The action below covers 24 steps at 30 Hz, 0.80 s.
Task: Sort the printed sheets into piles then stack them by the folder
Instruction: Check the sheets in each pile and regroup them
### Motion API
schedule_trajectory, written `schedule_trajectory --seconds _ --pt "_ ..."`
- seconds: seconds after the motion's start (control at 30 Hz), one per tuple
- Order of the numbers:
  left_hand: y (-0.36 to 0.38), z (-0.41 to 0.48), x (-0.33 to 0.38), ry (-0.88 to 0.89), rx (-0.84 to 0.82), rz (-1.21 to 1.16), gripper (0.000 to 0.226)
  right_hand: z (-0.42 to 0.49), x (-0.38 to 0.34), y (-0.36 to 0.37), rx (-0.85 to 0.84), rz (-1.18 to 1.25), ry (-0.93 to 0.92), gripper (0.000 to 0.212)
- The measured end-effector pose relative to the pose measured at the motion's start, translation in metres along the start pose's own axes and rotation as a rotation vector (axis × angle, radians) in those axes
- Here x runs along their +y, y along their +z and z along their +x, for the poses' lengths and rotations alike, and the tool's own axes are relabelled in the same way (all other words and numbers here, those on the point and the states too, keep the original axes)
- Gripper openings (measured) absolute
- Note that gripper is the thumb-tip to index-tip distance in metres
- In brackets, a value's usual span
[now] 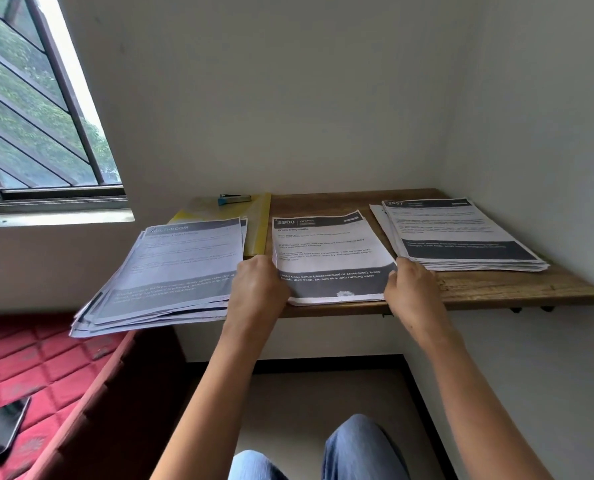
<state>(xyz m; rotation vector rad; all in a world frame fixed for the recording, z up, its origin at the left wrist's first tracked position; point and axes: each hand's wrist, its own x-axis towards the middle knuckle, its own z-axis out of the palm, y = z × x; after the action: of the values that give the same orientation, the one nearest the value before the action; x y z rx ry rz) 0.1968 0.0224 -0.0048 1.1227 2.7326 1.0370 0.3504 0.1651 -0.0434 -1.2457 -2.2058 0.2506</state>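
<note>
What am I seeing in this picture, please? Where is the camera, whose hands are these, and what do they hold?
There is no machine. A person wears one camera on the head, so you look down along their arms. The left hand and right hand grip the two sides of the middle pile of printed sheets on a wooden table. A left pile hangs over the table edge, partly covering a yellow folder; a right pile lies near the wall. A stapler lies at the folder's far end.
</note>
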Motion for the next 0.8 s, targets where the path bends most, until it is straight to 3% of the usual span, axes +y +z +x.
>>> schedule_trajectory --seconds 0.23,0.33,0.4,0.53,0.6,0.8 --pt "-0.012 0.037 0.014 -0.086 -0.286 0.095 0.041 0.043 0.001 -0.035 -0.369 0.167 0.203 0.031" --pt "-0.012 0.068 0.026 -0.302 -0.515 -0.006 0.058 0.061 -0.004 -0.046 -0.522 0.346 0.314 0.026" --pt "-0.009 0.087 0.028 -0.366 -0.567 0.009 0.062 0.067 -0.007 -0.049 -0.596 0.377 0.335 0.019" --pt "0.007 0.109 0.022 -0.462 -0.583 0.020 0.044 0.075 -0.011 -0.044 -0.619 0.203 0.229 0.009" --pt "0.013 0.112 0.018 -0.474 -0.618 0.004 0.036 0.079 -0.008 -0.037 -0.608 0.177 0.213 0.013" --pt "0.017 0.121 0.011 -0.421 -0.591 -0.274 0.047 0.081 0.006 -0.014 -0.421 0.429 0.173 0.030"
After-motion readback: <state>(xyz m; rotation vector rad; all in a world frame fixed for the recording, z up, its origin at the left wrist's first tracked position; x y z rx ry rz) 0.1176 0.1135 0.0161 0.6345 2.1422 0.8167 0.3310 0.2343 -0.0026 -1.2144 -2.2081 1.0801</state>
